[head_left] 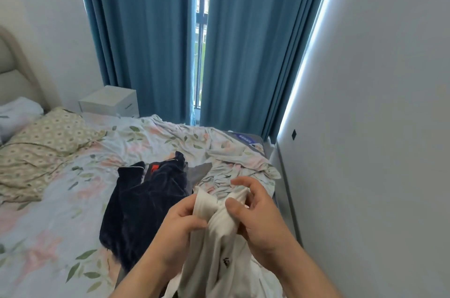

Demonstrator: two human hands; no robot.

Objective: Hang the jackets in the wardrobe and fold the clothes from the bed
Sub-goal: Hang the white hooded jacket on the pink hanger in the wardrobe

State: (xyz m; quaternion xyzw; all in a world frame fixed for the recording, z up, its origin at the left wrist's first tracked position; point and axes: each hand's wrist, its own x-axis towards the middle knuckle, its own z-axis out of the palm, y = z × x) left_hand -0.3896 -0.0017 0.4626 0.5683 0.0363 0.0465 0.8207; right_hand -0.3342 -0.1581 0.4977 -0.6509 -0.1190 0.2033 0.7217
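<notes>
A white ribbed garment (219,249) with a small dark emblem hangs in front of me over the bed's near edge. My left hand (177,232) grips its upper part from the left. My right hand (255,215) pinches the bunched collar area from the right, thumb pressed on the fabric. A dark navy velvet garment (136,207) with white piping and a red patch lies spread on the floral bed sheet (60,200), just left of my hands. A grey piece of cloth (198,171) peeks out beyond it.
A patterned pillow (41,142) lies at the bed's head on the left, next to a padded headboard (14,71). A white nightstand (109,101) stands by the blue curtains (146,42). A white wall (377,127) runs close along the bed's right side.
</notes>
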